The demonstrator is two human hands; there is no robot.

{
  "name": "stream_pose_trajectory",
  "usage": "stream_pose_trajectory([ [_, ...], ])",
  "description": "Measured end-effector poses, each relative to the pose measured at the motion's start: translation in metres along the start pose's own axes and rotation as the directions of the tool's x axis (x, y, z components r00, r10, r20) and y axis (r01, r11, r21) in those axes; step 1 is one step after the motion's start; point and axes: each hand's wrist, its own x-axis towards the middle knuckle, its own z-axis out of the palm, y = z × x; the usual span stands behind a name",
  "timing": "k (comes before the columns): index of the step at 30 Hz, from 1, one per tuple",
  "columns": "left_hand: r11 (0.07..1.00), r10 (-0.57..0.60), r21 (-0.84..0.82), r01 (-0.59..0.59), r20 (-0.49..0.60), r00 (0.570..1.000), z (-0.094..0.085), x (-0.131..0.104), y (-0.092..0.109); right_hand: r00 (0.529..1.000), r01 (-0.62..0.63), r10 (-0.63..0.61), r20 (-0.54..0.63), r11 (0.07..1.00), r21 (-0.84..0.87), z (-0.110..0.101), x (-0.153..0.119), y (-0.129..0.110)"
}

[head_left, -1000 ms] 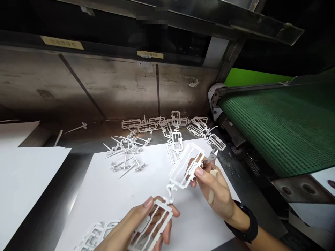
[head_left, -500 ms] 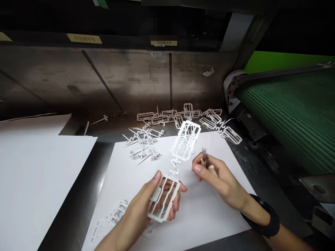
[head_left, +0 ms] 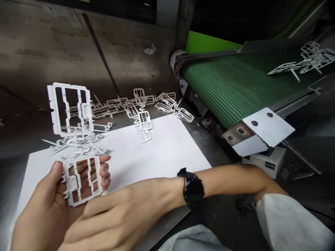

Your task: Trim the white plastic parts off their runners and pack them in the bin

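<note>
While grasping a white plastic piece in the left hand above the paper sheet, holding the right hand curled just in front of its lower edge; cannot tell whether clenched on anything. Made of two openwork rectangular frames, barred and tabbed, with a hooked link between. Strewn along the sheet's far edge: hooked stems and similar frames. On the green conveyor belt, a jumble of further frames.

I'm in a factory workshop: a green conveyor belt carrying white open frames runs beside my dark workbench, where more frames lie strewn before a stained panel
</note>
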Motion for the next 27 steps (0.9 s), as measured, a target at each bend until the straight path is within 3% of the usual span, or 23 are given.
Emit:
stream_pose_trajectory([
  [3, 0.999, -0.031, -0.037, 0.031, -0.008, 0.999, 0.008, -0.005, 0.003, 0.997, 0.065, -0.066, 0.035, 0.998, 0.019, 0.002, 0.002, -0.001],
  [8, 0.999, -0.011, -0.032, 0.011, -0.001, 1.000, 0.016, -0.010, 0.009, 0.982, -0.013, 0.011, 0.190, 1.000, 0.006, -0.024, 0.001, -0.015],
  [16, 0.997, -0.071, 0.018, 0.071, 0.001, 0.997, 0.015, -0.012, 0.008, 0.970, -0.095, 0.106, 0.220, 0.994, -0.058, -0.040, -0.004, -0.020],
  [21, 0.996, -0.092, 0.020, 0.091, 0.052, 0.994, 0.004, -0.007, 0.005, 0.971, -0.154, 0.165, 0.176, 0.985, -0.072, -0.042, -0.007, -0.017],
  [24, 0.993, -0.115, -0.018, 0.117, 0.100, 0.988, 0.001, -0.009, 0.003, 0.975, -0.210, 0.211, 0.074, 0.978, -0.010, -0.043, -0.011, -0.016],
  [27, 0.983, -0.110, -0.116, 0.141, 0.242, 0.964, 0.000, -0.014, 0.000, 0.917, -0.399, 0.399, 0.030, 0.909, 0.118, -0.053, -0.013, -0.019],
])
